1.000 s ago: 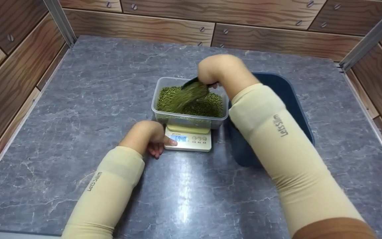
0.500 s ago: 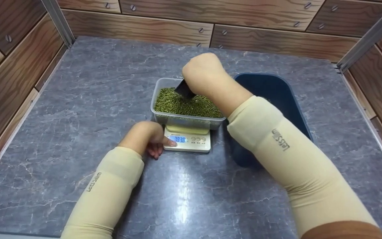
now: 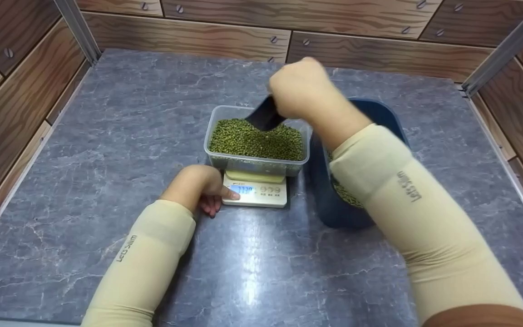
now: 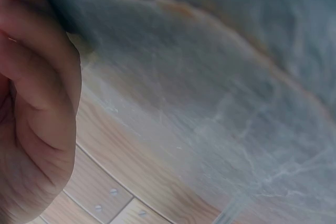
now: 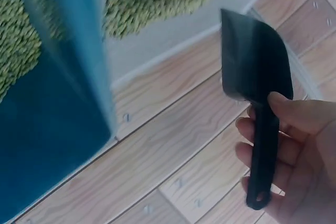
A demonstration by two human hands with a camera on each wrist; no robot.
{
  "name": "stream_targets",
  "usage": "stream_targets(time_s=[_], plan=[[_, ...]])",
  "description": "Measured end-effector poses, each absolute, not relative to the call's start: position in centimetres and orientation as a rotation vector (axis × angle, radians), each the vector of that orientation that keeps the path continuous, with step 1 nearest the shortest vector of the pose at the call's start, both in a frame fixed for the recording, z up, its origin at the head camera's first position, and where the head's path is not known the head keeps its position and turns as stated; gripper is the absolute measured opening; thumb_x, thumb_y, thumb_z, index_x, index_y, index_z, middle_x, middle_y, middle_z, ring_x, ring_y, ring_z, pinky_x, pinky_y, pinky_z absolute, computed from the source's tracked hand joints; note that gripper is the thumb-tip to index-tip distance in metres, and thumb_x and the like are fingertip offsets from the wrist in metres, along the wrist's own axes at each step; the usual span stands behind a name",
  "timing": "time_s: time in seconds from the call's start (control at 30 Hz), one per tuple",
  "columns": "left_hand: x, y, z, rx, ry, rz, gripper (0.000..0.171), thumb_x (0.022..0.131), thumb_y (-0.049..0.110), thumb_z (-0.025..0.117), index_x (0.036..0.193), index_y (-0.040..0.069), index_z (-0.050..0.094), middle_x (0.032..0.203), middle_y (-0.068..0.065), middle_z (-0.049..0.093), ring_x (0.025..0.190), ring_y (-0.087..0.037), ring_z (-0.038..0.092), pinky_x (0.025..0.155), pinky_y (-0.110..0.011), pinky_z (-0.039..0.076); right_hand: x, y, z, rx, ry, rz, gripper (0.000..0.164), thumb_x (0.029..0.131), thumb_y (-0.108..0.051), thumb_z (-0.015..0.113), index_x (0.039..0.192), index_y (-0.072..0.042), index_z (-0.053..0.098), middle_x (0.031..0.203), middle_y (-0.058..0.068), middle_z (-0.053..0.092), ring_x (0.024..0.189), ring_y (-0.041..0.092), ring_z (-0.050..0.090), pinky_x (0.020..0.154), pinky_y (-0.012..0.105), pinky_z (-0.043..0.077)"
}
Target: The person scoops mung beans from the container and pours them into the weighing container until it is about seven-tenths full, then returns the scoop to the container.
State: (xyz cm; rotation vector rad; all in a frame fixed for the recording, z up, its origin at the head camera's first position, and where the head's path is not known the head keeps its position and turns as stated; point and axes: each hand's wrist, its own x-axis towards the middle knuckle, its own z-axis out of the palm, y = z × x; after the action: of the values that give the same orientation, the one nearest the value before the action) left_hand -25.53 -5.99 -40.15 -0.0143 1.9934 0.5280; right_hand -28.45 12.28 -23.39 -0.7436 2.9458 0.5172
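My right hand (image 3: pixel 300 88) grips the handle of a black scoop (image 3: pixel 266 116), held over the clear plastic box. In the right wrist view the scoop (image 5: pixel 257 61) is empty, its blade away from my palm. Green mung beans (image 3: pixel 252 141) fill much of the box (image 3: pixel 225 157), which stands on a white kitchen scale (image 3: pixel 273 200) with a lit blue display. At the scale's front left corner, the thumb of my left hand (image 3: pixel 200 184) rests straight on top. Its other fingers lie loosely bent beside the scale; the left wrist view shows only these bent fingers (image 4: pixel 47 77).
A deep dark-blue bin (image 3: pixel 329 209) stands right of the scale, partly covered by my right forearm, with more mung beans (image 3: pixel 347 195) inside. The grey marbled table (image 3: pixel 143 127) is bounded by wood-patterned panels (image 3: pixel 189 36) at the back and sides.
After tipping beans into the box, the scoop dipped to the beans' surface and then lifted up and right with my right hand. The display digits changed. My left hand stayed at the scale.
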Motion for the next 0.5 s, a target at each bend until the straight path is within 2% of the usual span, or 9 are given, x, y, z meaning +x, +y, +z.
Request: stream_targets(time_s=[0.13, 0.2, 0.37, 0.5], plan=[[-25.4, -6.0, -40.2, -0.016, 1.997, 0.543, 0.049, 0.079, 0.053, 0.06, 0.069, 0.005, 0.062, 0.062, -0.004, 0.064, 0.049, -0.01, 0.056, 0.052, -0.021, 0.049, -28.9, 14.8, -22.3, -0.63, 2.884, 0.386, 0.012, 0.074, -0.007, 0.055, 0.085, -0.008, 0.06, 0.087, 0.01, 0.062, 0.078, 0.028, 0.055, 0.078, 0.045, 0.043], [-25.4, -6.1, -40.2, -0.015, 2.002, 0.549, 0.05, 0.079, 0.053, 0.06, 0.069, 0.005, 0.063, 0.061, -0.004, 0.064, 0.049, -0.01, 0.056, 0.052, -0.021, 0.05, -29.0, 16.4, -22.0, -0.588, 2.855, 0.311, 0.013, 0.072, -0.004, 0.052, 0.082, -0.006, 0.059, 0.085, 0.011, 0.061, 0.076, 0.029, 0.055, 0.073, 0.046, 0.045], [-25.4, -6.2, -40.3, -0.009, 2.021, 0.56, 0.049, 0.079, 0.053, 0.061, 0.07, 0.004, 0.063, 0.061, -0.004, 0.063, 0.048, -0.01, 0.056, 0.052, -0.021, 0.05, -29.2, 20.4, -21.7, -0.579, 2.773, 0.194, 0.014, 0.069, 0.004, 0.048, 0.074, -0.004, 0.058, 0.081, 0.012, 0.059, 0.071, 0.027, 0.054, 0.065, 0.042, 0.046], [-25.4, -6.3, -40.2, -0.003, 2.028, 0.554, 0.049, 0.079, 0.052, 0.061, 0.07, 0.004, 0.064, 0.06, -0.004, 0.063, 0.049, -0.01, 0.056, 0.052, -0.021, 0.05, -29.2, 23.0, -22.2, -0.592, 2.75, 0.198, 0.015, 0.07, 0.005, 0.047, 0.068, -0.006, 0.058, 0.074, 0.01, 0.058, 0.067, 0.025, 0.052, 0.063, 0.039, 0.045]])
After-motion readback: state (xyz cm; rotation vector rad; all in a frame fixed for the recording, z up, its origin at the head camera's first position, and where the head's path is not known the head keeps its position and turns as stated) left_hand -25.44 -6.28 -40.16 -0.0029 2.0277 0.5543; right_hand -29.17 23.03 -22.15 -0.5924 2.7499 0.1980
